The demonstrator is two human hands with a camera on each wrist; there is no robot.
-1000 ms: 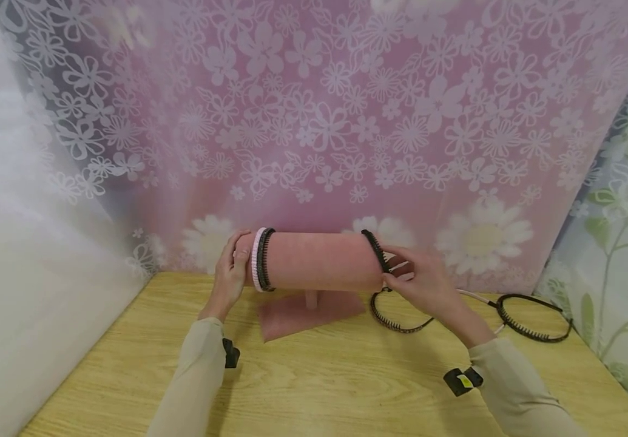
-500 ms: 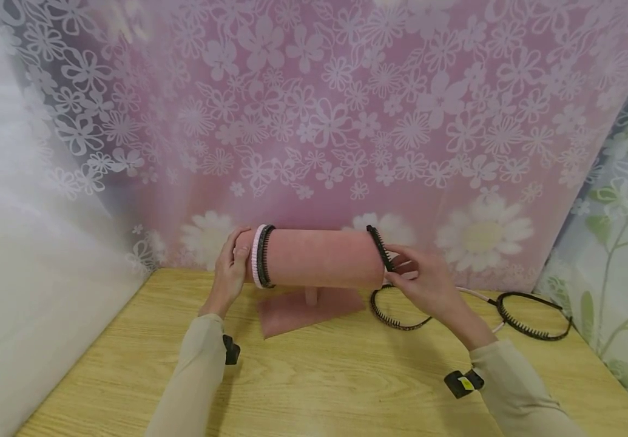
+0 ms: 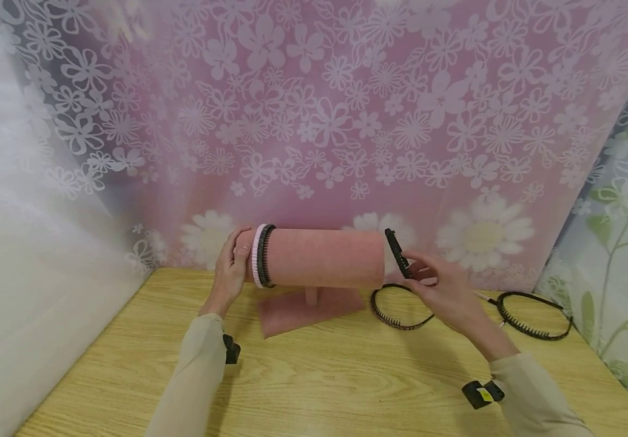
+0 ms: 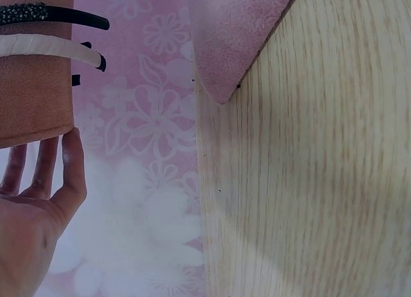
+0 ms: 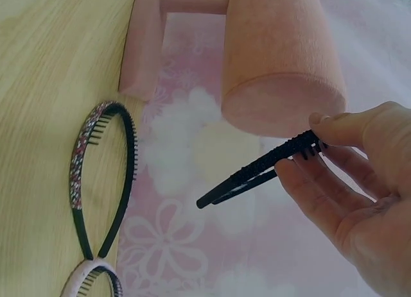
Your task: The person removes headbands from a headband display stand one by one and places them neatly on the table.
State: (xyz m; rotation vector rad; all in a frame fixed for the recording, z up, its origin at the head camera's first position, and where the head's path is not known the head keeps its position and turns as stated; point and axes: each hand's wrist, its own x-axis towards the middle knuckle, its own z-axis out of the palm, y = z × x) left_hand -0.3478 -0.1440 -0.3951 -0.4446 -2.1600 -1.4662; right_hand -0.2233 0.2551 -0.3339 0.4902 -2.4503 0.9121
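A pink velvet headband stand (image 3: pixel 324 258) has a horizontal roll on a post above a flat base. My left hand (image 3: pixel 230 276) grips the roll's left end, thumb in front; in the left wrist view its fingers touch the end edge. Beside it, a pale ribbed headband (image 3: pixel 256 258) and a dark glittery toothed headband (image 3: pixel 263 258) sit around the roll. My right hand (image 3: pixel 447 288) pinches a black toothed headband (image 3: pixel 397 252) between thumb and fingers, just off the roll's right end. In the right wrist view that headband (image 5: pixel 257 165) is tilted, apart from the roll.
On the wooden table (image 3: pixel 314 382), a sparkly toothed headband (image 3: pixel 395 321) lies right of the stand's base. Farther right lies another black toothed headband (image 3: pixel 534 331); a pale one near it is mostly hidden by my right hand. A floral curtain (image 3: pixel 319 121) hangs behind.
My right hand has moved right, taking the black headband off the roll's right end. My left hand stays on the left end; the two headbands there have not shifted.
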